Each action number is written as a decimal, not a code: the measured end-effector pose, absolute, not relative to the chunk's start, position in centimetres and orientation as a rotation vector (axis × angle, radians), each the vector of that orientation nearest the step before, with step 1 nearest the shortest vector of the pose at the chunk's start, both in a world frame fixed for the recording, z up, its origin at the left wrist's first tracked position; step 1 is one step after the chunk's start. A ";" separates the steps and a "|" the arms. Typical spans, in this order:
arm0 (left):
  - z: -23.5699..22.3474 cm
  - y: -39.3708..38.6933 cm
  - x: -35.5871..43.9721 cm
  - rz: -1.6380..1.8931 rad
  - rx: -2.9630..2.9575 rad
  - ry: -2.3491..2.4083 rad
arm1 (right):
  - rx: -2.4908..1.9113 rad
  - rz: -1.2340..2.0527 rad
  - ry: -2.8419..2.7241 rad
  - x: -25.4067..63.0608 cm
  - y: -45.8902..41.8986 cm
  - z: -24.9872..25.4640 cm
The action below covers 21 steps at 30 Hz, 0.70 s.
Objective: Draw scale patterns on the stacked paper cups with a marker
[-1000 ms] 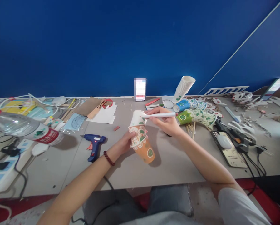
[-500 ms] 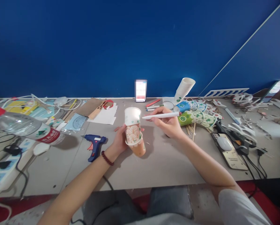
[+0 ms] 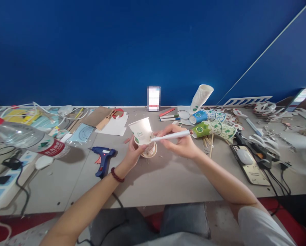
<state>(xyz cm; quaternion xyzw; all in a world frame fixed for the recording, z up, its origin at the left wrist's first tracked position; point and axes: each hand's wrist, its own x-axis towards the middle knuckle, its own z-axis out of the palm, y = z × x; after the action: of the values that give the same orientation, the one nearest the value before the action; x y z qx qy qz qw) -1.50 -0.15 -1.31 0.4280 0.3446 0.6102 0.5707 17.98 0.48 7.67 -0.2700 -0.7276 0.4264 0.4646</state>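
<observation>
My left hand [image 3: 132,153] grips a string of joined paper cups, with its thumb across the lower part of a white paper cup [image 3: 142,131] that has green print. Below it, a cup with a patterned inside [image 3: 150,150] shows its round rim, tilted toward me. Between the thumb and fingers of my right hand [image 3: 178,140] is a white marker pen [image 3: 172,135]. The pen's left end meets or nearly meets the right side of the white cup; whether they touch I cannot tell.
A blue glue gun [image 3: 103,159] lies left of my left hand. Several markers [image 3: 169,116], stacked paper cups [image 3: 202,97] and green-and-blue cup chains [image 3: 206,128] are behind on the right. A bottle [image 3: 35,140] lies at left; a computer mouse [image 3: 245,156] rests on a phone at right.
The joined cups have turned and tilted in my left hand, so the white cup's printed side now faces me. My right hand has brought the marker left and down to the cup.
</observation>
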 end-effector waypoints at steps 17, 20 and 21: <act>0.5 -0.4 -1.3 1.431 1.100 0.833 | -0.896 0.942 -1.874 17.6 -0.8 8.6; 0.9 -0.5 -1.2 1.419 1.064 0.855 | -0.915 0.923 -1.888 17.6 -0.9 8.8; 1.0 -0.6 -1.2 1.416 1.055 0.858 | -0.921 0.921 -1.890 17.6 -1.0 8.9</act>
<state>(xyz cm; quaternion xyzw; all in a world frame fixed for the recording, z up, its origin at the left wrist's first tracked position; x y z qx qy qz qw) -1.20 -0.56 1.00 0.4469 0.3632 0.5997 0.5556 17.56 -0.95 8.90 -0.3657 -0.7508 0.3659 0.4106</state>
